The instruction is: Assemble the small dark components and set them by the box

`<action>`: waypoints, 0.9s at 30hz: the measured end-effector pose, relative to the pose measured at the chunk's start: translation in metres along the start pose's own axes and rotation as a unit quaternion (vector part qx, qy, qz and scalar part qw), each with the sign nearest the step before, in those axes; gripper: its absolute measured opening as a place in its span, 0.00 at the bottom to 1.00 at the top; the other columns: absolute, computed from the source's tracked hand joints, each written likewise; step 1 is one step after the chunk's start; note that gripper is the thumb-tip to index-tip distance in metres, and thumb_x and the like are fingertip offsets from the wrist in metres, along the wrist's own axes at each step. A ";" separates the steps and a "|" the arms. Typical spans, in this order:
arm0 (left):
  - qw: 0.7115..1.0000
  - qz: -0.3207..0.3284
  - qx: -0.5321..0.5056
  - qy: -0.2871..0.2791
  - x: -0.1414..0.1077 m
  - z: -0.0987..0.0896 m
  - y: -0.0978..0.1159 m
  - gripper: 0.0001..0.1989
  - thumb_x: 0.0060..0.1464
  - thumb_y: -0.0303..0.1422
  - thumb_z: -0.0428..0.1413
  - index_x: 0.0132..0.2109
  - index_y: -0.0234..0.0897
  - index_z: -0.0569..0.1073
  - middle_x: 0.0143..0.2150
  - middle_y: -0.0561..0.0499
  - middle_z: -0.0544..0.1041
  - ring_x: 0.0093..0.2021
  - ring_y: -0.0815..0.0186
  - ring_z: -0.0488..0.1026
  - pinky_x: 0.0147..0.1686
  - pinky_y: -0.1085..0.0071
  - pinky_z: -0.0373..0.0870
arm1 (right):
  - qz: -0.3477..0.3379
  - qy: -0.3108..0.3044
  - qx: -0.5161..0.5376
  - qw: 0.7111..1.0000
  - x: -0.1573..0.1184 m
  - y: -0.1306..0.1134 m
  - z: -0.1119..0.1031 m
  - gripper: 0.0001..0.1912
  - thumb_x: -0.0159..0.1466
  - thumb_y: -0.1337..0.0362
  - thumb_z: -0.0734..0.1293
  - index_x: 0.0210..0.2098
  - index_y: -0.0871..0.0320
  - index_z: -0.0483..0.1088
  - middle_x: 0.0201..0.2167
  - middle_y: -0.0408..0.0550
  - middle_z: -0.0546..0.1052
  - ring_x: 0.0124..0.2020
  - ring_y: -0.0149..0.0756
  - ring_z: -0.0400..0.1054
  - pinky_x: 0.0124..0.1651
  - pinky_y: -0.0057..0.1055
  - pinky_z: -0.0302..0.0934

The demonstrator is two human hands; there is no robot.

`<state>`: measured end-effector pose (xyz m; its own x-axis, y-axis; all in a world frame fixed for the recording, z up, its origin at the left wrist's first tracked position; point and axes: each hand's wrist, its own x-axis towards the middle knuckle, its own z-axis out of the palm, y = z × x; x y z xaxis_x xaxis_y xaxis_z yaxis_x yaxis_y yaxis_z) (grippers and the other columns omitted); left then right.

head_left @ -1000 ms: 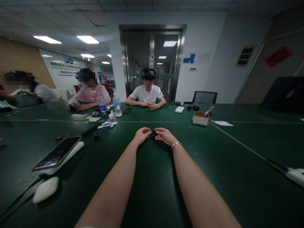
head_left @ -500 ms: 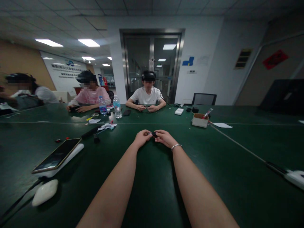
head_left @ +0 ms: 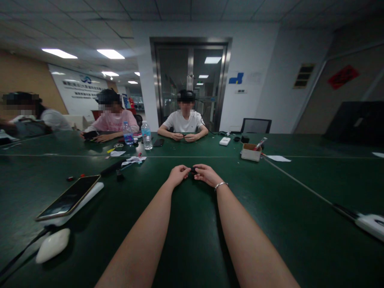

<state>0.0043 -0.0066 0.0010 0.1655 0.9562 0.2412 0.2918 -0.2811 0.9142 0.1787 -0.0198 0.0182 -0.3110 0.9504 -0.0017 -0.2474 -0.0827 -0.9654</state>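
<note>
Both my arms reach forward over the dark green table [head_left: 192, 232]. A small black object [head_left: 193, 170] is between my hands, too small to name. The fingers of my right hand [head_left: 205, 174] are closed around it from the right, and a silver bracelet circles that wrist. My left hand [head_left: 179, 175] is pinched at the left end of the same object. Whether the left fingertips hold a separate small piece cannot be made out.
A phone [head_left: 70, 197] rests on a white block at left, with a white mouse-shaped item [head_left: 53, 245] nearer me. Water bottles [head_left: 147, 136], paper scraps [head_left: 134, 160] and a small box with a pen [head_left: 251, 152] stand farther off. A person [head_left: 185, 122] sits opposite; two others sit at left.
My hands stay in nearly the same place, with slight finger movement at the black object. The view has shifted slightly, and the pale bit at my left fingertips no longer shows.
</note>
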 end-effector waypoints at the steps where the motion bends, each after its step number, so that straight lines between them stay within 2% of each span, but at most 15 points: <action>1: 1.000 0.001 0.003 0.001 -0.001 0.000 0.001 0.16 0.48 0.43 0.56 0.35 0.33 0.73 0.24 0.52 0.72 0.24 0.70 0.68 0.28 0.73 0.64 | 0.000 0.000 0.000 1.000 0.000 0.000 0.000 0.09 0.61 0.76 0.64 0.41 0.63 0.67 0.27 0.47 0.75 0.21 0.25 0.70 0.29 0.26 0.71; 12: 0.999 0.001 0.054 0.005 0.000 -0.001 0.001 0.17 0.49 0.46 0.53 0.31 0.34 0.73 0.23 0.52 0.72 0.23 0.70 0.67 0.27 0.73 0.63 | -0.003 -0.005 -0.004 1.000 0.001 0.001 0.000 0.09 0.61 0.76 0.63 0.41 0.63 0.67 0.27 0.46 0.74 0.20 0.25 0.69 0.28 0.25 0.70; 27: 0.998 -0.007 0.057 0.005 0.001 -0.001 0.000 0.22 0.50 0.50 0.49 0.27 0.34 0.71 0.20 0.53 0.69 0.21 0.70 0.65 0.23 0.74 0.61 | -0.010 -0.014 -0.013 1.000 -0.001 0.001 0.001 0.10 0.60 0.76 0.63 0.41 0.62 0.68 0.28 0.46 0.75 0.21 0.24 0.69 0.29 0.24 0.70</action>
<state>0.0035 -0.0052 0.0017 0.1509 0.9608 0.2324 0.3991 -0.2743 0.8749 0.1780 -0.0208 0.0177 -0.3313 0.9432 0.0244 -0.2298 -0.0556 -0.9716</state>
